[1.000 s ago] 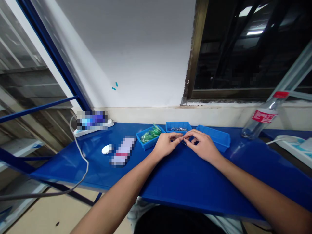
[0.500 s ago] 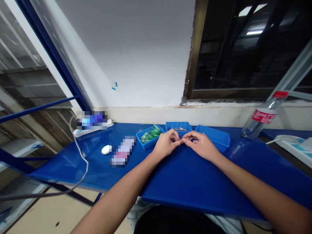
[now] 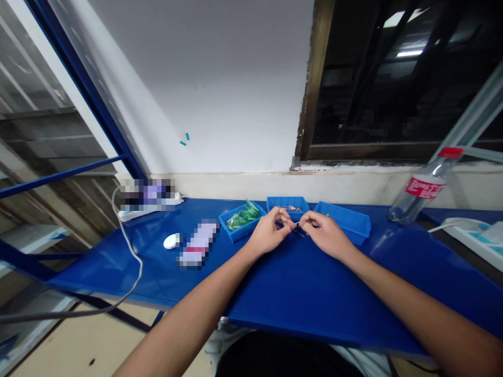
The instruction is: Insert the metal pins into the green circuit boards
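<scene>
Blue is the colour of the tabletop (image 3: 275, 293), above which both bare hands are held close together, with their fingertips nearly meeting. A thin metal piece (image 3: 299, 233) is pinched between the thumb and fingers of the left hand (image 3: 270, 230), and its fine end is left sticking out below the fingertips, towards the right hand (image 3: 324, 234). The thumb and fingers of the right hand are drawn in narrowly beside it, at a small pale bit between the two hands; whether that bit is gripped or only touched cannot be told, and its exact shape is too small to be made out. Behind the hands, three blue plastic bins are set out near the wall (image 3: 236, 104). Green pieces in clear wrapping are held in the left bin (image 3: 239, 233), small shiny metal parts are contained in the middle bin (image 3: 288, 201), and the right bin (image 3: 349, 222) is partly hidden by the right hand. Further left, a flat item (image 3: 199, 243) is obscured by pixelation, and a white rounded object (image 3: 171, 241) is placed just beside it. A white power strip (image 3: 151, 208), partly covered by pixelation, is seen at the back left, with a grey cable (image 3: 135, 256) trailed across the table. At the right, a clear bottle (image 3: 424, 186) with a red cap and label is stood near the wall.
</scene>
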`<state>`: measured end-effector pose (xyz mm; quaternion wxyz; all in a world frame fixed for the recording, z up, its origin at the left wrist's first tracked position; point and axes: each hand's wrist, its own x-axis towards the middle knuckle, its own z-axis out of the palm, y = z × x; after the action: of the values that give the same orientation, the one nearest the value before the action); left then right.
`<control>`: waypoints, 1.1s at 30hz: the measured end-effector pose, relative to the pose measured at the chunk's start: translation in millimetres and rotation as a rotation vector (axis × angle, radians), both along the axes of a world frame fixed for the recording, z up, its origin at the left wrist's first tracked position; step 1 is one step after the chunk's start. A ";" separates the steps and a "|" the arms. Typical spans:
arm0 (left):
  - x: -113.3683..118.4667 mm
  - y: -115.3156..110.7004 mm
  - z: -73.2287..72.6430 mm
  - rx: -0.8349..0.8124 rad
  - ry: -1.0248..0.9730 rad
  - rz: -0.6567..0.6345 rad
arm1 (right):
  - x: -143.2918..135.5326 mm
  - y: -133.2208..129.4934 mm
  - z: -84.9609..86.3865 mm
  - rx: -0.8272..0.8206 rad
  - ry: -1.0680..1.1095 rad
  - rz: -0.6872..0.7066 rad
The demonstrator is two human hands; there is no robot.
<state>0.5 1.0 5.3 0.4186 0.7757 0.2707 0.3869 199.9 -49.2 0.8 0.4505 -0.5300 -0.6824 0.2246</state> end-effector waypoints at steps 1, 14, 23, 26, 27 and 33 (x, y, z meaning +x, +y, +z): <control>-0.2 1.5 -0.2 -0.024 -0.025 0.022 | 0.2 -0.2 0.1 0.000 -0.007 0.005; -0.9 4.5 2.5 -0.113 -0.102 -0.001 | -5.7 0.0 -9.1 -0.016 -0.038 0.077; -4.6 4.3 1.2 0.029 0.031 0.085 | 1.6 7.3 -9.7 -0.042 0.153 -0.044; -4.0 5.4 -1.4 0.056 0.098 0.089 | 3.4 8.8 -7.6 -0.043 0.195 -0.061; -3.8 5.8 -2.1 0.047 0.104 0.088 | 3.8 9.4 -7.0 -0.038 0.210 -0.057; -4.7 7.6 -1.4 0.055 0.058 0.120 | 4.2 18.6 -9.2 -0.072 0.246 -0.043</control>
<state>-4.2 8.6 3.9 0.3652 0.7802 0.3178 0.3961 204.1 -30.6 -8.4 0.5160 -0.5290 -0.6019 0.3026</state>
